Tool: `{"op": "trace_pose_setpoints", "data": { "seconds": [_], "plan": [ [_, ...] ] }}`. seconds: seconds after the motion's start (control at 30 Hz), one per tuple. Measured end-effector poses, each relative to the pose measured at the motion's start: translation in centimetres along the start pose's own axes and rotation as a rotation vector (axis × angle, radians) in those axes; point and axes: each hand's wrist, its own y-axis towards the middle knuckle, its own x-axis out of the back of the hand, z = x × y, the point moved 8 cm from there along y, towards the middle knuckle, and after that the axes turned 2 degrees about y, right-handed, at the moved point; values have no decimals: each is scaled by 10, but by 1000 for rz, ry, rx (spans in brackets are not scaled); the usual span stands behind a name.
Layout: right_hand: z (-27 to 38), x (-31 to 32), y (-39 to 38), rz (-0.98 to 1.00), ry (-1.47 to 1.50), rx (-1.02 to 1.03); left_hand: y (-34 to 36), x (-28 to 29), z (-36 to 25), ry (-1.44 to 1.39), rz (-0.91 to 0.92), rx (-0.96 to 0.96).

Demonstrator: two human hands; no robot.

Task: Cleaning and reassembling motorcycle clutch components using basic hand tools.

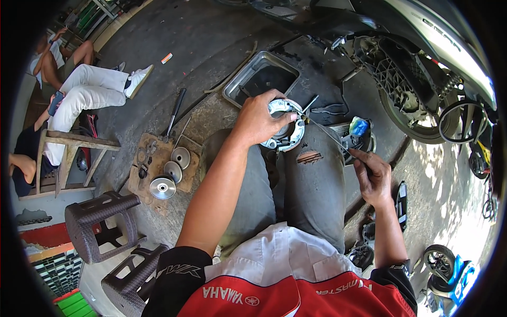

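Observation:
My left hand (256, 119) grips a round silver clutch assembly (299, 128) with curved shoes and small springs, held above my knees in grey torn jeans. My right hand (374, 179), lower and to the right, is closed on the end of a long thin metal tool (332, 136), whose far end reaches the assembly. Just beyond lie pliers (330, 109) and a blue-and-yellow packet (358, 127) on a metal part. Left of my knees, metal pulley discs (162, 187) and small parts rest on a brown board (142, 174).
A metal tray (232, 90) and a black-handled tool (175, 107) lie ahead. A scooter's rear wheel (401, 121) stands at upper right. Two people, one's white trousers (95, 95) showing, sit at upper left near a wooden stool (79, 140). Dark plastic stools (95, 232) stand at lower left.

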Motion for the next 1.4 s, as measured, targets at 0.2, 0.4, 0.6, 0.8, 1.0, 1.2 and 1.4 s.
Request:
{"op": "trace_pose_setpoints", "data": {
  "seconds": [0.2,0.4,0.6,0.8,1.0,1.2,1.4],
  "plan": [
    [1,-8,8,-15,-171,222,3,-1,4,2,31,30],
    [2,-20,0,-25,-311,271,7,-3,2,-10,24,-25],
    [6,-33,-7,-23,-490,329,7,-6,9,-26,78,16],
    [0,-31,-6,-31,-232,114,9,-8,14,-45,106,42],
    [51,-29,-7,-76,-574,407,6,-5,5,-30,57,-7],
    [81,-16,16,114,-607,270,3,-4,-2,69,23,-34],
    [119,-5,54,291,-637,279,3,-6,-2,206,-39,-93]
  ]
}}
